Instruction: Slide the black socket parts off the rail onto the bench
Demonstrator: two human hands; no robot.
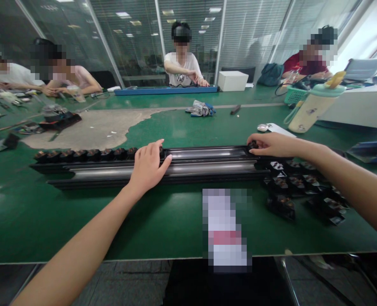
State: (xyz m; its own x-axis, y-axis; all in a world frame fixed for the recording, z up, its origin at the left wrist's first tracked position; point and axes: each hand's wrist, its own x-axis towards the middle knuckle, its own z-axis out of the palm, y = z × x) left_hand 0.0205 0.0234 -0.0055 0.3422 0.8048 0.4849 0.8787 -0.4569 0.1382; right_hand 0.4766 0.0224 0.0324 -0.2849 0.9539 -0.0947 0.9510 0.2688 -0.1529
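Two long black metal rails (pixel 204 168) with shiny channels lie side by side across the green table. A row of small black parts with copper-coloured tops (pixel 80 155) sits along the left stretch of the far rail. My left hand (pixel 148 165) rests across the rails at the right end of this row, fingers stretched out and thumb apart, by a black part at its fingertips. At the far rail's right end, my right hand (pixel 265 144) has its fingers closed around a small black part (pixel 253 145), which they partly hide. More loose black parts (pixel 296 182) lie below my right forearm.
A blurred-out pale rectangle (pixel 225 229) is at the table's near edge. Grey-blue gloves (pixel 200 109) and a dark small tool (pixel 235 109) lie beyond the rails. A cream tumbler (pixel 314 108) stands at the right. Several people sit around the table, one behind a blue rail (pixel 166 90).
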